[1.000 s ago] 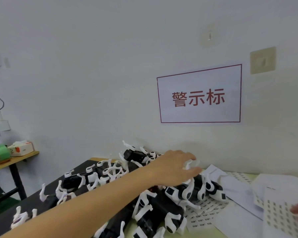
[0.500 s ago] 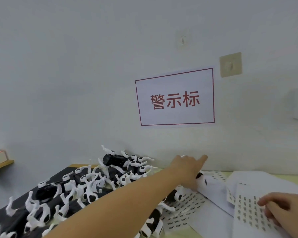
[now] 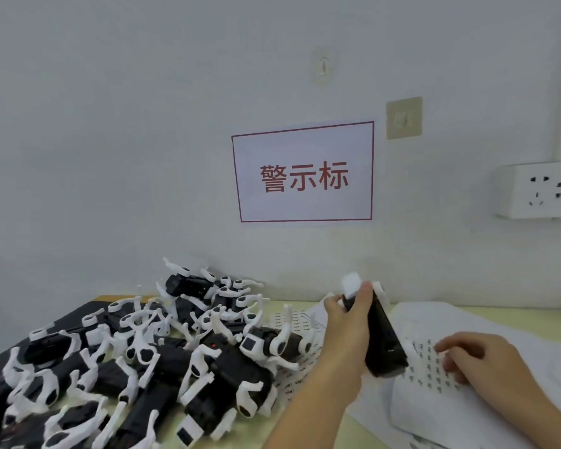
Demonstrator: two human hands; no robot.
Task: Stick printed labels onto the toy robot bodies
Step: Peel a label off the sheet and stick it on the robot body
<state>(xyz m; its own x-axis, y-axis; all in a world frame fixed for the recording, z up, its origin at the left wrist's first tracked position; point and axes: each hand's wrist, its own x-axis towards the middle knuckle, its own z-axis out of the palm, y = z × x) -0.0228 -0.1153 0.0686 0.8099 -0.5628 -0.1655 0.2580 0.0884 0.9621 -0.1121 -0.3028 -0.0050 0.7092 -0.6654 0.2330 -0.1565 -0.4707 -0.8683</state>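
My left hand (image 3: 347, 332) grips a black toy robot body (image 3: 382, 338) with white legs and holds it tilted up above the papers. My right hand (image 3: 480, 361) rests on a white label sheet (image 3: 425, 374) printed with rows of small dark labels, its fingers bent over the labels; whether it pinches one I cannot tell. A big pile of black-and-white toy robots (image 3: 162, 354) lies on the table to the left of my left arm. Another label sheet (image 3: 292, 319) lies partly under the pile.
The table stands against a white wall bearing a red-bordered sign (image 3: 305, 173), a beige switch plate (image 3: 404, 117) and a white power socket (image 3: 541, 191). A dark mat (image 3: 88, 309) covers the table's left part. More white paper (image 3: 515, 322) spreads at the right.
My left hand has lifted one robot out of the pile and brought it right, over the sheets. My right hand has slid further onto the label sheet. The view shifted right.
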